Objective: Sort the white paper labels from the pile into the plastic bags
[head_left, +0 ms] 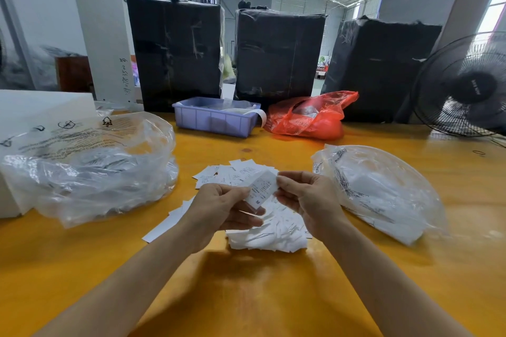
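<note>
while our left hand [219,208] and right hand [304,197] pinched one white label [261,190] by its two ends, we held it just above the pile of labels [271,232] on the yellow table [246,295]. bare tabletop lay nearest us. a clear bag [90,167] sat left of the pile, another clear bag [383,189] right, each with a gap beside the pile. beyond stood a blue tray [216,117], a red bag [312,117] and, by the right edge, a fan [465,85].

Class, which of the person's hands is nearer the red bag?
Right. The right hand is below the red bag, almost in line; the left hand is farther left.
</note>
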A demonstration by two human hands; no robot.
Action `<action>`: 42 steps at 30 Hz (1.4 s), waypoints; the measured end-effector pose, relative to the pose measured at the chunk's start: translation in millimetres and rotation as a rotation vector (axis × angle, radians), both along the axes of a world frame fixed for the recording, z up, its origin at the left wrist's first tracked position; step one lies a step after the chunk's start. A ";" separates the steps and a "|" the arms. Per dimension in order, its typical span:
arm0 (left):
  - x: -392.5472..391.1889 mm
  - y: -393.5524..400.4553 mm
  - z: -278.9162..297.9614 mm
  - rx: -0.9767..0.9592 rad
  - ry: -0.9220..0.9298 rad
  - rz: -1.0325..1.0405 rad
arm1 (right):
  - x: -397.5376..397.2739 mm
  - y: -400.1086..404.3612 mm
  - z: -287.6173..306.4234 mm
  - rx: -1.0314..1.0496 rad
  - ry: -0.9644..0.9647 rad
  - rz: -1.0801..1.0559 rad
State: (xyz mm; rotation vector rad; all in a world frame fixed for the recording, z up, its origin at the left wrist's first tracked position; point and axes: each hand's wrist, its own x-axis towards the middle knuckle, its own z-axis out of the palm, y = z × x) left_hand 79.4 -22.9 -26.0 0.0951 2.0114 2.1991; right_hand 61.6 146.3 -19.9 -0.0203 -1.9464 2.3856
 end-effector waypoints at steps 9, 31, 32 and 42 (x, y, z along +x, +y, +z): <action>-16.4 -61.6 38.3 0.096 0.288 0.726 | -24.3 103.4 9.4 1.058 0.418 -0.739; -32.8 -108.1 6.0 -0.190 0.705 1.153 | -48.0 148.0 -30.1 1.007 -0.003 -0.649; -32.7 -104.9 4.2 -0.232 0.728 1.150 | -47.5 147.5 -31.2 1.000 0.010 -0.656; -28.8 -54.9 -16.0 -0.572 0.999 0.834 | -41.2 141.7 -24.1 0.763 0.148 -0.767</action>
